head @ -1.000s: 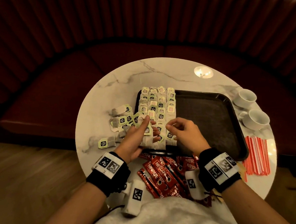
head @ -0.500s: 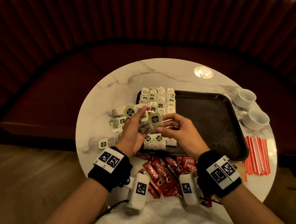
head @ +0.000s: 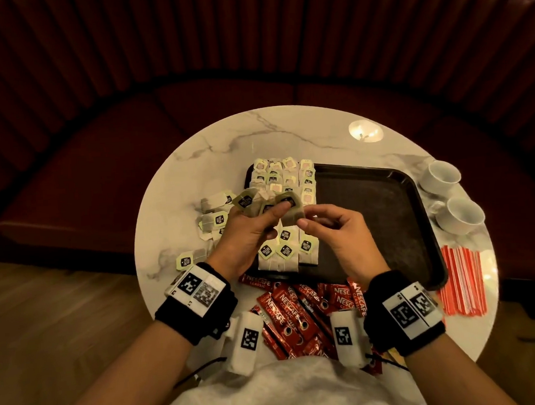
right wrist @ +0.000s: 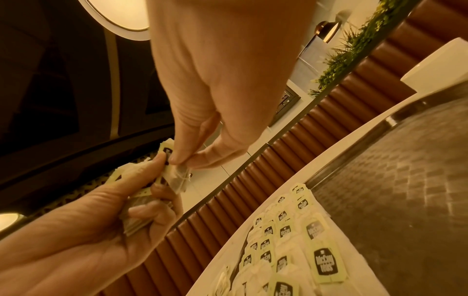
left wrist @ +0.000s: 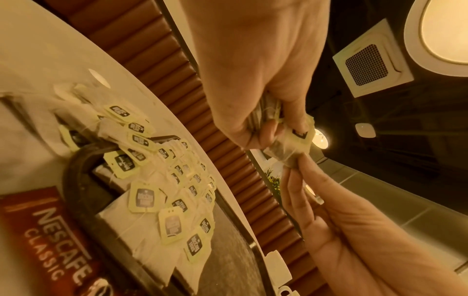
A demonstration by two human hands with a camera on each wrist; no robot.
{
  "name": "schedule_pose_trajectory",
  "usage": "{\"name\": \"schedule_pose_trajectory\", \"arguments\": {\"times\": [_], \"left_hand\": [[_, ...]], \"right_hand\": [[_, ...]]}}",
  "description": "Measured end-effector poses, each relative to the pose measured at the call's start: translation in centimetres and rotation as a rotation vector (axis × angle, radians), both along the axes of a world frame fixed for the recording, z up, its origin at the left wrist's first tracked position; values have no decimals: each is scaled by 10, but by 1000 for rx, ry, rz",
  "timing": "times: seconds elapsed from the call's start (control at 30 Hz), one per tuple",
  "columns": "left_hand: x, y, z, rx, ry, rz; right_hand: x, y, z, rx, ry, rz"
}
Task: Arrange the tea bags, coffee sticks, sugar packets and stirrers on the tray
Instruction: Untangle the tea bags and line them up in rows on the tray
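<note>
**Tea bags going down in rows; one being drawn from the held bunch**

The small bunch of pale paper tea bags with green-and-black tags point(head: 268, 204) is held above the left end of the tray, fanned in the left hand point(head: 246, 235), whose fingers and thumb are curled round it. The right hand point(head: 333, 229) pinches the lower corner of the frontmost bag between thumb and forefinger; the left wrist view shows the same pinch on a bag whose dark leaf shows through the paper. The step in hand appears to be peeling a single bag off the bunch. The next move likely calls for separating it without snagging tag strings, then laying it flat in the open gap between the far rows and the near row.

The bags look thin, limp and light, so they will probably shift easily if brushed.

Below the hands, rows of tea bags point(head: 285, 182) already cover the 9 o'clock end of the dark rectangular plastic tray point(head: 386, 214); the rest of its floor is bare. A loose scatter of tea bags point(head: 212, 219) lies on the round white marble worktop point(head: 225, 142) at 9 o'clock of the tray. Red coffee sticks point(head: 288, 310) are heaped at 6 o'clock, orange-and-white stirrers point(head: 460, 279) lie at 4 o'clock, and two white cups point(head: 450, 197) stand at 3 o'clock. No sugar packets can be made out.
</note>
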State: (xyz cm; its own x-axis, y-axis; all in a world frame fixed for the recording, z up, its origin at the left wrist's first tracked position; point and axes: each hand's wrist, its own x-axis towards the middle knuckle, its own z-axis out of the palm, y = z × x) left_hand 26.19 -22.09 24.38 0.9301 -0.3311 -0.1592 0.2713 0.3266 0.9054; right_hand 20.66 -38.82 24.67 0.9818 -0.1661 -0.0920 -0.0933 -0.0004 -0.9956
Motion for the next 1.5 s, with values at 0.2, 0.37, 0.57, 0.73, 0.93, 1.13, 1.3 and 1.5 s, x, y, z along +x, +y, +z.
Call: {"name": "schedule_pose_trajectory", "arguments": {"times": [0.2, 0.37, 0.57, 0.73, 0.93, 1.13, 1.3, 1.5], "left_hand": [[0, 1, 0, 23, 13, -36], [-1, 1, -6, 92, 108, -42], [-4, 9, -16, 83, 170, 46], [-4, 11, -20, 86, 243, 86], [-2, 14, -21, 100, 246, 92], [-3, 15, -11, 68, 330, -37], [-7, 9, -4, 33, 334, -95], [-11, -2, 1, -28, 343, -139]], "right_hand": [[-2, -8, -4, -52, -5, 21], [-3, -16, -16, -31, 76, -89], [-12, -32, -48, -395, 394, -123], [-11, -26, -61, -656, 533, 20], [-2, -22, -72, -879, 606, 31], [2, -30, -69, -750, 610, 51], [0, -22, -29, -492, 315, 10], [0, 12, 7, -96, 214, 130]]}}
